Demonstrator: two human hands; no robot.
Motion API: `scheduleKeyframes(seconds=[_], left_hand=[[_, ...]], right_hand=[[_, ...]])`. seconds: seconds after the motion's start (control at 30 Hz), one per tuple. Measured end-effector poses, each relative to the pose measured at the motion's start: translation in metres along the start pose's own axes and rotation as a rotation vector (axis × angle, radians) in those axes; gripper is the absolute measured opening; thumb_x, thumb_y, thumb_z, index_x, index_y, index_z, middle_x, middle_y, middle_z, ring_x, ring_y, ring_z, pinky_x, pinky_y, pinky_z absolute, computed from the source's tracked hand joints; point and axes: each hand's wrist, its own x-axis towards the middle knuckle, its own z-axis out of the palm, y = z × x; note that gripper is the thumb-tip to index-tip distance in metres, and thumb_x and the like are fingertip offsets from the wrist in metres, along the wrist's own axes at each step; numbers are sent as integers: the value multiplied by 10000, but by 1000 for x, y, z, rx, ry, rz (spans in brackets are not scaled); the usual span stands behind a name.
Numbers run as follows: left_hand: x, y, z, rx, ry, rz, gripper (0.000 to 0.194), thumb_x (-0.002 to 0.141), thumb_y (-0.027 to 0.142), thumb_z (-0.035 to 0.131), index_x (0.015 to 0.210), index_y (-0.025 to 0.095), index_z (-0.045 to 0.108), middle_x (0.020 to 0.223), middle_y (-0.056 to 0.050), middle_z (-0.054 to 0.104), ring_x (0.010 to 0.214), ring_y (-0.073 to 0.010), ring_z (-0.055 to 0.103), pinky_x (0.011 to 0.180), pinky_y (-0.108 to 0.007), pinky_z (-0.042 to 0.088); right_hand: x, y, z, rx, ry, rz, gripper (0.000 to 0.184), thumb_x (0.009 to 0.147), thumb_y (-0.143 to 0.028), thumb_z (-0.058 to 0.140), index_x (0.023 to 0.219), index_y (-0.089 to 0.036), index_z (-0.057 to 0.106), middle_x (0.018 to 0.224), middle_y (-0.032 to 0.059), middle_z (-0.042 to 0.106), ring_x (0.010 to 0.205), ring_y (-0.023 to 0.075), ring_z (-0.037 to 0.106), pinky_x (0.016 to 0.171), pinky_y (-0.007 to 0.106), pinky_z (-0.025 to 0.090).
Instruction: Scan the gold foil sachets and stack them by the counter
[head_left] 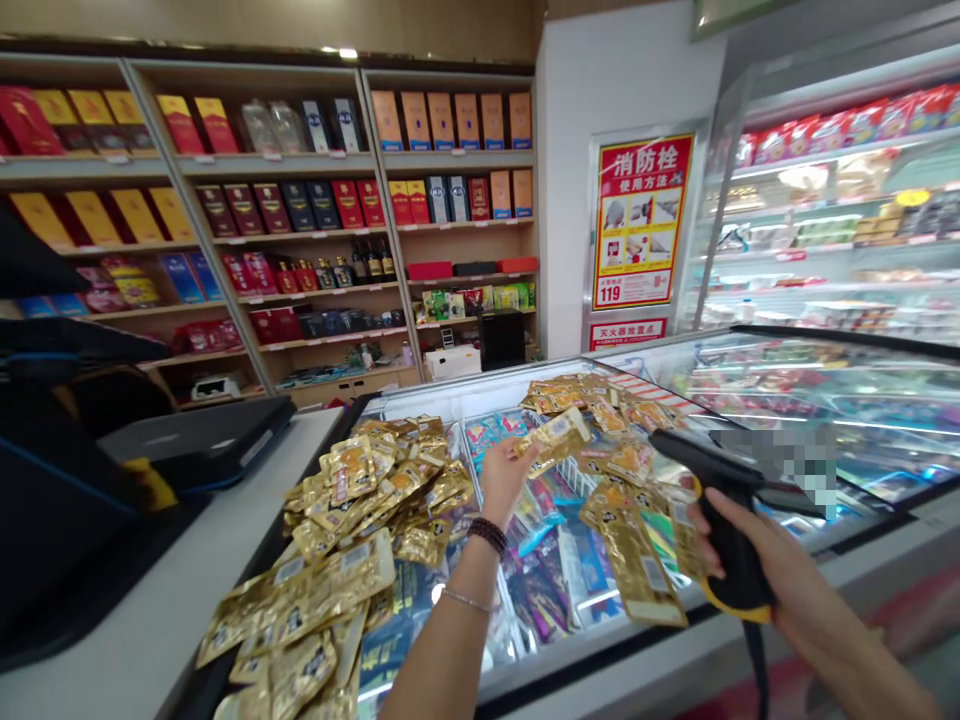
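Observation:
My left hand [504,478] is raised over the chest freezer and pinches a small gold snack packet [556,436] by its edge. My right hand [739,545] is wrapped round the yellow-trimmed grip of a black barcode scanner [705,470], whose head points left toward that packet. A big heap of gold packets [352,520] lies on the freezer lid to the left of my left arm. Another spread of gold packets [607,440] covers the lid between and beyond my hands. One long gold packet [641,570] lies just below the scanner.
The glass-topped chest freezer [525,590] holds coloured frozen goods. A white counter [150,600] at left carries a black till and laptop [202,440]. Shelves of boxed goods [300,210] line the back wall. An open chiller [832,200] and a red fire-hydrant poster [640,220] stand at right.

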Motion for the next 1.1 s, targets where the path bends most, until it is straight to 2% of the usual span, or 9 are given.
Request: scheduleKeyframes(seconds=[0.1, 0.23, 0.37, 0.53, 0.73, 1.1], left_hand=[[-1, 5, -7, 33, 9, 20, 394, 738, 538, 681, 779, 146, 679, 629, -3, 593, 558, -121, 486, 546, -237, 367], [-3, 0, -19, 200, 52, 113, 358, 847, 498, 574, 892, 160, 681, 690, -3, 609, 575, -122, 477, 583, -246, 373], [-2, -11, -26, 221, 82, 127, 327, 892, 470, 518, 932, 169, 640, 687, 17, 561, 575, -119, 442, 597, -250, 388], [0, -13, -29, 217, 65, 154, 280, 897, 432, 518, 872, 168, 608, 678, 28, 520, 629, -125, 451, 635, -254, 379], [-1, -8, -28, 201, 25, 145, 221, 893, 383, 532, 879, 178, 614, 704, 22, 561, 649, -133, 498, 656, -256, 379], [0, -13, -30, 214, 11, 156, 229, 907, 379, 525, 874, 172, 618, 783, -11, 626, 722, -149, 548, 700, -264, 405]], right_hand=[[-17, 4, 21, -108, -195, 21, 415, 708, -558, 780, 753, -187, 601, 569, -15, 554, 407, 98, 454, 380, 204, 383], [-27, 11, 39, -289, -236, -64, 443, 774, -602, 707, 699, -189, 563, 499, -26, 519, 412, 102, 460, 400, 207, 369], [-31, 15, 48, -468, -281, -117, 483, 786, -669, 633, 677, -209, 537, 454, -17, 525, 401, 130, 479, 423, 247, 389], [-39, 23, 60, -546, -181, -174, 418, 831, -627, 583, 728, -223, 549, 406, -50, 471, 373, 139, 447, 441, 273, 386], [-44, 30, 70, -552, -166, -140, 408, 802, -637, 584, 764, -232, 543, 413, -64, 458, 373, 150, 440, 427, 274, 372], [-42, 30, 71, -547, -160, -117, 397, 794, -620, 590, 819, -224, 579, 407, -62, 468, 386, 165, 449, 448, 288, 388]])
